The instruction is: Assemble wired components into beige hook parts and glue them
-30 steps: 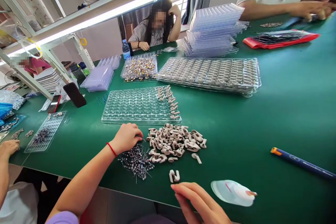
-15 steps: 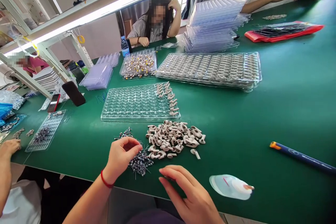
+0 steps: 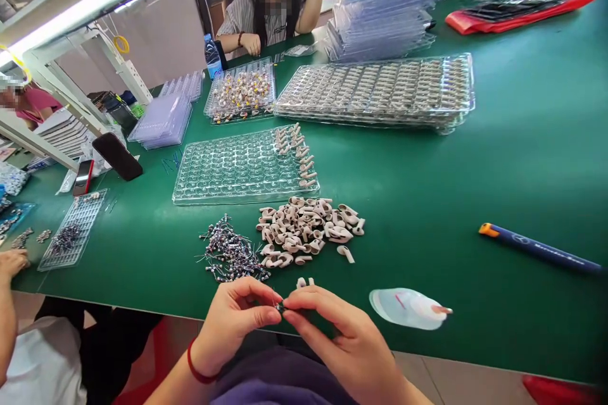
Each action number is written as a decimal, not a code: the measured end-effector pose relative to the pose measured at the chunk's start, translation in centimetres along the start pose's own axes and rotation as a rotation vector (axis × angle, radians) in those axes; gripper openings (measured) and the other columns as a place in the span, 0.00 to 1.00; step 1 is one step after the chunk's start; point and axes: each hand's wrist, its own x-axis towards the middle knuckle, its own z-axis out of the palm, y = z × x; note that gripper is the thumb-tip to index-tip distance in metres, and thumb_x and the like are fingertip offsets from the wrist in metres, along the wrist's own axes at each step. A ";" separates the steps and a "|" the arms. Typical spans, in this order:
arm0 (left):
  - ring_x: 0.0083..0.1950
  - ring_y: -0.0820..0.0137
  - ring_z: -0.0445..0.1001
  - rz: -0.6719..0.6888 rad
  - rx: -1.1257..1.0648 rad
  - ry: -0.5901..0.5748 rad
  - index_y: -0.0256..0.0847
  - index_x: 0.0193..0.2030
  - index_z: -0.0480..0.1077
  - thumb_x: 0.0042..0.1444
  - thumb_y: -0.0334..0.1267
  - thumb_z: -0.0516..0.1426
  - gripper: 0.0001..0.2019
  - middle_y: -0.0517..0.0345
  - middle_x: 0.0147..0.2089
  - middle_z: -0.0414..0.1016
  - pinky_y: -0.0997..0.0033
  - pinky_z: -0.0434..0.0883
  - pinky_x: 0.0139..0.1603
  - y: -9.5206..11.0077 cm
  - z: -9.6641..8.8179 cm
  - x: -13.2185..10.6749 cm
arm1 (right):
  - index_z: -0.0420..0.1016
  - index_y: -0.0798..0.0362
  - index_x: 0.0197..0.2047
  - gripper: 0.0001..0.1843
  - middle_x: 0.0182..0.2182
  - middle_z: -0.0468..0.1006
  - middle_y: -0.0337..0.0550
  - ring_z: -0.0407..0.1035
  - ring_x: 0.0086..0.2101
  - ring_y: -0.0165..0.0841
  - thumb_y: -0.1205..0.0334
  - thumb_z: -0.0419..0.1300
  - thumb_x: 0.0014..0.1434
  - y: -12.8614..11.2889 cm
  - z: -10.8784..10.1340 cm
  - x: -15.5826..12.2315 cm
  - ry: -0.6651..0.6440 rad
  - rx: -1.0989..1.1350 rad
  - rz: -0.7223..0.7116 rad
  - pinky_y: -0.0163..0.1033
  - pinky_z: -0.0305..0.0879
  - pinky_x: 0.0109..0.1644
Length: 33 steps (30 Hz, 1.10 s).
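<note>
Near the table's front edge, my left hand (image 3: 237, 316) and my right hand (image 3: 339, 332) meet fingertip to fingertip. Pinched between them is a small dark component with thin wires (image 3: 279, 307), partly covered by the fingers. A beige bit (image 3: 301, 282) shows just above my right index finger; whether it lies on the table or is held I cannot tell. Behind my left hand spreads a pile of small dark wired components (image 3: 230, 250). To its right is a heap of beige earbud shells (image 3: 304, 231). A clear tray (image 3: 228, 168) beyond has shells along its right end.
A squeeze bottle (image 3: 408, 309) lies right of my right hand, with a blue tube-shaped item (image 3: 541, 248) farther right. Filled trays (image 3: 375, 92) and stacked clear trays (image 3: 384, 6) stand at the back. A co-worker's hand (image 3: 13, 262) is at far left; another person sits opposite.
My left hand has drawn back from the component pile and come together with my right hand, a small wired component now between them. The camera view has tilted downward.
</note>
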 end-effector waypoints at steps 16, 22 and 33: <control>0.28 0.75 0.69 0.010 0.036 -0.058 0.39 0.25 0.79 0.42 0.38 0.72 0.08 0.60 0.27 0.75 0.76 0.67 0.31 -1.3 1.5 0.0 | 0.74 0.51 0.39 0.06 0.30 0.79 0.41 0.76 0.28 0.27 0.70 0.57 0.63 -0.9 -2.6 -2.7 0.058 -0.200 -0.071 0.27 0.75 0.34; 0.37 0.66 0.75 0.536 0.755 0.040 0.43 0.36 0.79 0.56 0.32 0.62 0.04 0.54 0.35 0.77 0.68 0.73 0.40 -0.2 1.8 2.1 | 0.74 0.51 0.40 0.07 0.31 0.80 0.41 0.77 0.28 0.27 0.70 0.57 0.63 -0.2 -4.6 -3.8 0.165 -0.368 -0.080 0.27 0.76 0.35; 0.36 0.64 0.74 0.567 1.427 -0.137 0.39 0.35 0.73 0.59 0.28 0.58 0.04 0.52 0.37 0.74 0.64 0.75 0.39 0.0 3.4 3.7 | 0.75 0.50 0.41 0.09 0.30 0.80 0.42 0.78 0.28 0.29 0.71 0.57 0.61 -0.1 -4.9 -3.7 0.173 -0.358 -0.077 0.29 0.77 0.33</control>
